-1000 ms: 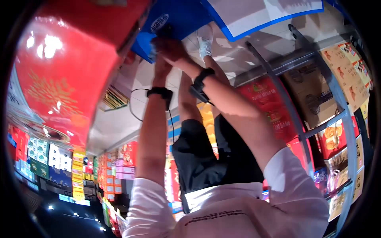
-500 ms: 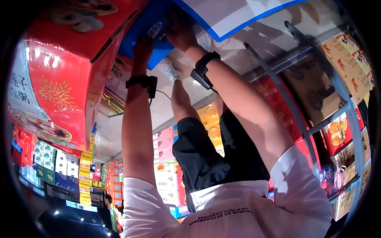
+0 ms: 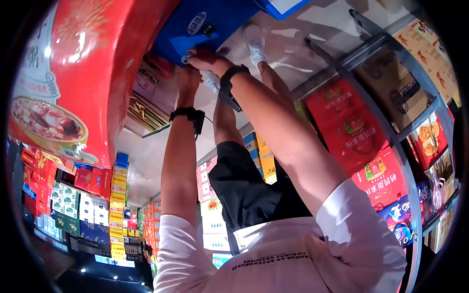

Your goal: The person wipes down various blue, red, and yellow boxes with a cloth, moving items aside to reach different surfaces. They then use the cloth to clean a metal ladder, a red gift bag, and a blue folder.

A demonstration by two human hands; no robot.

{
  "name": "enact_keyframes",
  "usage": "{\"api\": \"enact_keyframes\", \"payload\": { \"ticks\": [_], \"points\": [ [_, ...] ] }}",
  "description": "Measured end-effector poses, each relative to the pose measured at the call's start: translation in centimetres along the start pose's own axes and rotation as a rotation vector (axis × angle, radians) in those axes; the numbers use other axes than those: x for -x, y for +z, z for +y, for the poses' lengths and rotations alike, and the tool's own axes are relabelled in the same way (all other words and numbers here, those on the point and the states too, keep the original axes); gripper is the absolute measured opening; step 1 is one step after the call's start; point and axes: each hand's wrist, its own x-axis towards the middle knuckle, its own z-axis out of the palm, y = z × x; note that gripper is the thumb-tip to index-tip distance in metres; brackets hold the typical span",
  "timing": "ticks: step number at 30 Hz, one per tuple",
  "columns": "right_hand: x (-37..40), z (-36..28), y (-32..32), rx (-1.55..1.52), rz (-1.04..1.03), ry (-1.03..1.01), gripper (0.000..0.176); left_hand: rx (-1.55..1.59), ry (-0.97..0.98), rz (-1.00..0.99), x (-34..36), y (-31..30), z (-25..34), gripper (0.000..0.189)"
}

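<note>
A blue package (image 3: 215, 22) with a white oval logo lies beyond my hands at the top. My right hand (image 3: 205, 59) is at its near edge, fingers curled together beside a small pale round spot. Just below and to the left, my left hand (image 3: 187, 80) has its fingers bent in near the same edge. Whatever is between the left fingers is too small to make out. Both wrists carry black straps with a device.
A large red carton (image 3: 107, 63) stands close on the left. On the right is a grey metal rack (image 3: 391, 136) with red boxes (image 3: 378, 176) and brown cartons (image 3: 391, 88). Gold-edged stacked items (image 3: 144, 115) lie left of my hands. My white shoes (image 3: 255, 41) are on the pale floor.
Both hands have moved down from the face of the blue package to its near edge and closer together. More of the package's face and of my right shoe shows.
</note>
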Motion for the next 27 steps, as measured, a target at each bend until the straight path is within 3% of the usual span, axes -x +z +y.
{"api": "enact_keyframes", "payload": {
  "ticks": [2, 3, 6, 8, 9, 10, 11, 12, 14, 15, 16, 17, 18, 19, 20, 21, 22, 24, 25, 27],
  "points": [
    [0.4, 1.1, 0.3, -0.533, -0.089, 0.029, 0.025, 0.039, 0.015, -0.001, 1.6, -0.3, -0.6, 0.043],
    [2.3, -0.7, -2.0, -0.87, -0.131, 0.333, 0.026, 0.113, 0.026, 0.057, 2.6, -0.3, 0.6, 0.042],
    [0.9, -0.3, -1.2, -1.118, -0.006, 0.349, 0.026, 0.389, 0.1, 0.085, 1.9, -1.6, 0.1, 0.045],
    [0.5, -1.5, -1.5, -1.156, 0.047, 0.383, 0.025, -1.188, 0.746, 0.86, 1.4, -3.5, 1.5, 0.05],
    [0.0, -1.3, -1.8, -1.188, 0.026, 0.338, 0.024, -1.171, 0.742, 0.862, 0.7, -3.8, 1.5, 0.05],
    [0.0, -1.6, -2.4, -1.22, 0.003, 0.293, 0.024, -0.749, 0.691, 0.75, -0.4, -4.0, 1.6, 0.045],
    [0.0, -1.9, -3.3, -0.896, -0.018, 0.164, 0.026, -0.333, 0.625, 0.626, -1.3, -4.3, 1.5, 0.04],
    [-0.8, -1.4, -3.1, -0.883, -0.017, 0.166, 0.026, -0.319, 0.625, 0.628, -2.0, -4.6, 1.5, 0.04],
    [-4.2, 1.1, -1.9, -0.298, 0.166, 0.053, 0.027, -0.123, 0.734, 0.763, -3.2, -5.7, 2.1, 0.037],
    [-5.2, 2.6, -1.8, -0.296, 0.168, 0.05, 0.027, -0.451, 0.614, 0.704, -2.9, -7.4, 3.2, 0.034],
    [-6.0, 4.0, -2.0, 0.087, 0.32, -0.251, 0.028, -0.449, 0.616, 0.707, -4.5, -7.9, 1.8, 0.034],
    [-6.1, 5.5, -1.4, 0.471, 0.458, -0.535, 0.028, -0.477, 0.58, 0.582, -6.1, -8.1, 0.2, 0.035],
    [-5.4, 5.2, -1.5, 0.464, 0.451, -0.523, 0.028, -0.504, 0.539, 0.455, -6.8, -8.1, -1.3, 0.035],
    [-4.7, 4.4, -1.9, 0.411, 0.497, -0.483, 0.025, -0.365, 0.757, 0.568, -5.4, -6.8, -0.8, 0.037],
    [-3.6, 3.6, -2.0, 0.359, 0.542, -0.444, 0.022, 0.169, 0.808, 0.388, -5.0, -5.9, -0.7, 0.038],
    [-2.6, 3.4, -2.0, 0.356, 0.541, -0.441, 0.022, -0.037, 0.897, 0.473, -3.8, -5.5, 0.0, 0.035],
    [-1.4, 3.0, -2.6, 0.415, 0.363, -0.363, 0.024, -0.244, 0.987, 0.561, -2.9, -4.9, 0.4, 0.033],
    [1.7, 1.5, -3.4, 0.471, 0.095, -0.145, 0.028, -0.328, 0.842, 0.613, -1.8, -2.9, 0.0, 0.028],
    [3.3, 0.5, -3.7, 0.467, 0.004, -0.009, 0.03, -0.133, 0.822, 0.428, -0.3, -1.9, 0.4, 0.038],
    [5.1, 2.1, -3.1, 0.478, -0.049, 0.028, 0.03, -0.147, 0.874, 0.44, -0.1, 0.7, -0.1, 0.033]
  ]
}}
